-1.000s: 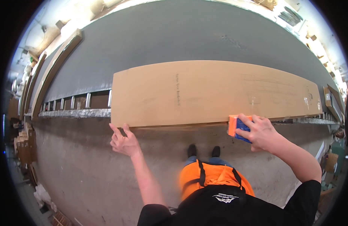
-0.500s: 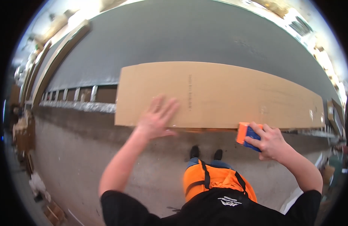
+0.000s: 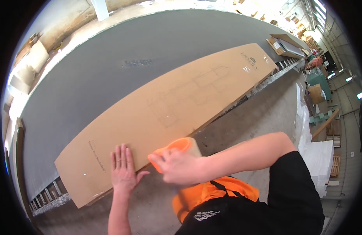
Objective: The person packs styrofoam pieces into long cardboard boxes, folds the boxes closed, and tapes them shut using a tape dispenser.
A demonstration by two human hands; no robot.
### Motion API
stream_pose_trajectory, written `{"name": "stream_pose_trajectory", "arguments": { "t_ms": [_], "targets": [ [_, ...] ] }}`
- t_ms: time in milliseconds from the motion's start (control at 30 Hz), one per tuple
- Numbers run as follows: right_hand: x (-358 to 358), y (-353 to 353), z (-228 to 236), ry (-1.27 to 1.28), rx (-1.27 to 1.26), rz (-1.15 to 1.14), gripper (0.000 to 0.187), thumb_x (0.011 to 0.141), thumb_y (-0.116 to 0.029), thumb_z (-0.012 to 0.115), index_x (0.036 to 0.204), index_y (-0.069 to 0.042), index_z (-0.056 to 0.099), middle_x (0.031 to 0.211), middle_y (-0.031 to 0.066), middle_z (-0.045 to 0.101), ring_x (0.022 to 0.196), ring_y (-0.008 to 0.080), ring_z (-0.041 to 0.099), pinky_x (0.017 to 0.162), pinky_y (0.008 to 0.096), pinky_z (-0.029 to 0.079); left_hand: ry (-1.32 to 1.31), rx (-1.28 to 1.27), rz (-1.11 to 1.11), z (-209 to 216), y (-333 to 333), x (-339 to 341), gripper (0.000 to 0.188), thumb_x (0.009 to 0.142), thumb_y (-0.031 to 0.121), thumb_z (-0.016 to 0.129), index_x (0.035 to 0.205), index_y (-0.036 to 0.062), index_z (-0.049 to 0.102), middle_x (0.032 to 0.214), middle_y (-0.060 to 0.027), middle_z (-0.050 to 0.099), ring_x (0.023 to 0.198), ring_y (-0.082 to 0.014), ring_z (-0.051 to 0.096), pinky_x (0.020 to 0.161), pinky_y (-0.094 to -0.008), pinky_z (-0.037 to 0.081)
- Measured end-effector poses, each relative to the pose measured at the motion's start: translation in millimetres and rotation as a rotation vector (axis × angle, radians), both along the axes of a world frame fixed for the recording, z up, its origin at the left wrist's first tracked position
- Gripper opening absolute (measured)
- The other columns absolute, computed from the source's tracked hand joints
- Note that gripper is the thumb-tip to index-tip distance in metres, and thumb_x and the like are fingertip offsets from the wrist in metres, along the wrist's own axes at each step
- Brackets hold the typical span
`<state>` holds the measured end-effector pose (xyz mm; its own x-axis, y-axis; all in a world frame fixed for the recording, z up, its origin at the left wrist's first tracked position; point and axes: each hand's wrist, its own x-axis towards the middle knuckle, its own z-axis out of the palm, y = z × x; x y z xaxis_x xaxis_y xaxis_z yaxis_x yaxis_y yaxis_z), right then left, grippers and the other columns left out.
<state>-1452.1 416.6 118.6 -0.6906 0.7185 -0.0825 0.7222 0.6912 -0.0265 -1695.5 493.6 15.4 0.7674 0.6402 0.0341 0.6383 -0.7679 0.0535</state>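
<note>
A long brown cardboard sheet [image 3: 177, 105] lies on a wide grey table [image 3: 110, 66], running from lower left to upper right. My left hand [image 3: 122, 168] rests flat, fingers apart, on the sheet's near edge close to its left end. My right hand [image 3: 177, 164] grips an orange tape dispenser [image 3: 179, 147] with a pale roll and holds it against the sheet's near edge, just right of my left hand. Faint pencil outlines mark the middle of the sheet.
A metal rail [image 3: 52, 196] runs along the table's near side. Flat cardboard pieces [image 3: 284, 45] lie at the table's far right end. White stacked sheets [image 3: 318, 156], a green machine [image 3: 320, 78] and wooden pallets stand on the concrete floor at right.
My view has swung left along the sheet. My left hand now lies flat near the sheet's left end, and my right hand brought the dispenser from the right part over beside it.
</note>
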Motion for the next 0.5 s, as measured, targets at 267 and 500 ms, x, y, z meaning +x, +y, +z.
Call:
{"name": "stream_pose_trajectory", "arguments": {
  "t_ms": [267,500],
  "targets": [
    [191.3,-22.7,33.8,-0.146,-0.124,-0.212,0.026,0.068,-0.013,0.068,0.091,-0.002,0.072,0.119,0.0175,0.053,0.096,0.0330,0.063,0.075,0.0437,0.055,0.100,0.060,0.055,-4.9,0.0,-17.4,0.122,0.063,0.058,0.078,0.148,-0.0087,0.021,0.156,-0.0254,0.023,0.147,-0.0401,0.018,0.121,-0.0536,0.013],
    [388.5,-69.2,22.3,-0.174,0.086,-0.180,0.040,0.063,-0.016,0.074,0.103,-0.016,0.073,0.140,0.0113,0.046,0.103,0.0301,0.063,0.080,0.0388,0.055,-0.019,0.051,-0.061,1.0,-18.6,165.7,0.112,0.073,0.057,0.073,0.152,-0.0002,0.018,0.158,-0.0203,0.021,0.147,-0.0404,0.014,0.120,-0.0523,0.012]
  ]
}}
